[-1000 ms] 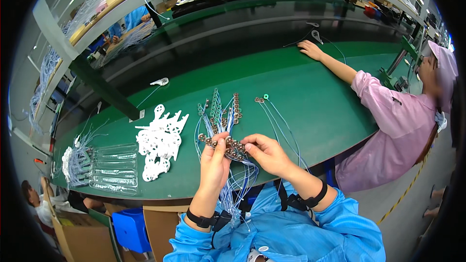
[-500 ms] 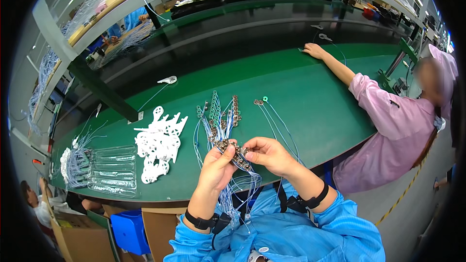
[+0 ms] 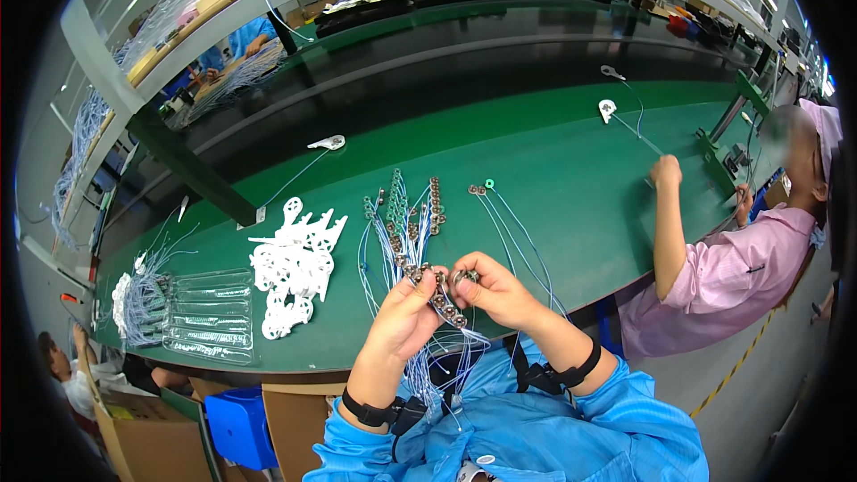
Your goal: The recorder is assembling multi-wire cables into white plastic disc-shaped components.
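Small metal components on the dark strip (image 3: 444,297) are too small to identify; fingers of left hand (image 3: 403,314) and right hand (image 3: 496,289) cover its ends. Thin blue-white wires (image 3: 427,366) vanish behind the wrists.

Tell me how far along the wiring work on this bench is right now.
Looks done: a fan of wired pieces lies on the green bench. In hand: the left hand and right hand pinch a strip of small round parts with thin wires. Probably left: white frames and wires by the clear tray.
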